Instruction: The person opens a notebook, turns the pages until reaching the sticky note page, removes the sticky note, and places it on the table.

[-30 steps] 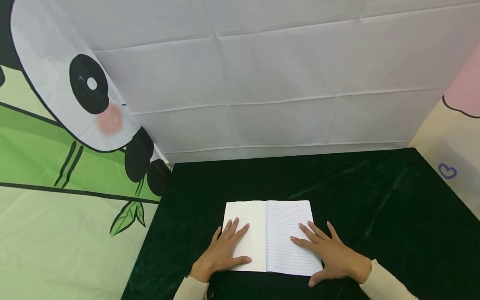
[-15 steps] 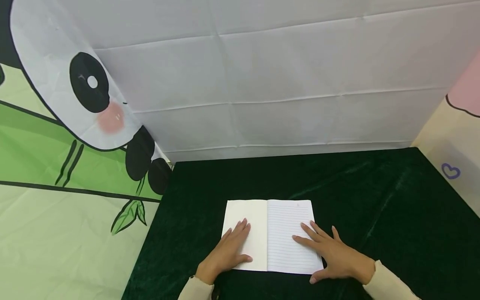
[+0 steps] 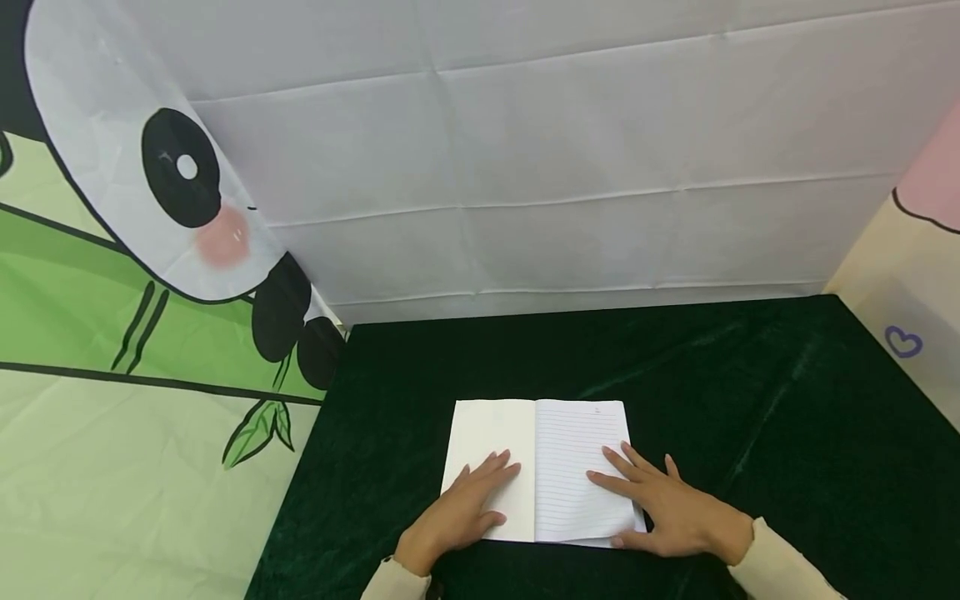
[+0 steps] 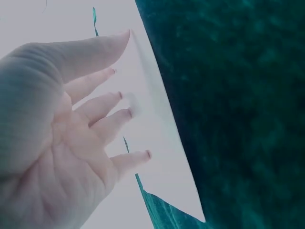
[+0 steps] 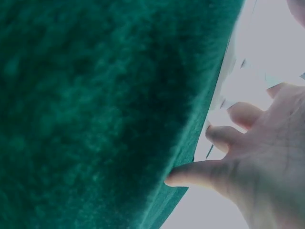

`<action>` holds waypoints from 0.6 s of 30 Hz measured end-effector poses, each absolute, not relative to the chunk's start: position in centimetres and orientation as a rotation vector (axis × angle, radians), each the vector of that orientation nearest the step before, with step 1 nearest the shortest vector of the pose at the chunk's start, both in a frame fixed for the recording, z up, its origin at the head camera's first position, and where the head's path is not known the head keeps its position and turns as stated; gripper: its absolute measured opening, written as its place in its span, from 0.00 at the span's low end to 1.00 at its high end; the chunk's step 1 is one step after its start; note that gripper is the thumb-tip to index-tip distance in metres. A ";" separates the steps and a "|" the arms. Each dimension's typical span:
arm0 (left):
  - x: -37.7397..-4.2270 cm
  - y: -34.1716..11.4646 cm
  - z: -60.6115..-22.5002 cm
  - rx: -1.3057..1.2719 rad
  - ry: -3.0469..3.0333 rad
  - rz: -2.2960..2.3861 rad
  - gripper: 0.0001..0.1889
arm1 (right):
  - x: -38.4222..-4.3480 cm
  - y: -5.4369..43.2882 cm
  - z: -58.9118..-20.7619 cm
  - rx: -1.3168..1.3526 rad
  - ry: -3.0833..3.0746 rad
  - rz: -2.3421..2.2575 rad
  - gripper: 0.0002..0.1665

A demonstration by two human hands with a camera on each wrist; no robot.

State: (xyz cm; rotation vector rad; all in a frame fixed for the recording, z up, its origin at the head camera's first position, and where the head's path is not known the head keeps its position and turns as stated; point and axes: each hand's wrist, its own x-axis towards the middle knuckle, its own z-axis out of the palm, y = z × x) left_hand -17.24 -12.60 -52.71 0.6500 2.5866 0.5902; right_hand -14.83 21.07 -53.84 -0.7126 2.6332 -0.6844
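An open notebook lies flat, with a blank left page and a lined right page. My left hand rests on the blank page, its fingers extended. In the left wrist view the same hand shows its palm and spread fingers over the white page. Across the lined page's right side lies my right hand, fingers spread and thumb at the lower right corner. That corner looks slightly raised along the bottom edge. The right wrist view shows the right hand with its thumb near the notebook's edge.
Dark green velvety cloth covers the table around the notebook. A white sheet hangs behind it. At the left is a printed panda backdrop, and a cream and pink one stands at the right.
My left hand has shifted rightward and slightly nearer over the blank page. My right thumb has moved onto the lined page's lower corner, and that page's bottom edge has lifted a little.
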 end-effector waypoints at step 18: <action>-14.7 -6.3 -53.2 0.855 2.736 0.323 0.46 | -14.9 21.4 -54.3 -0.752 2.680 -0.692 0.44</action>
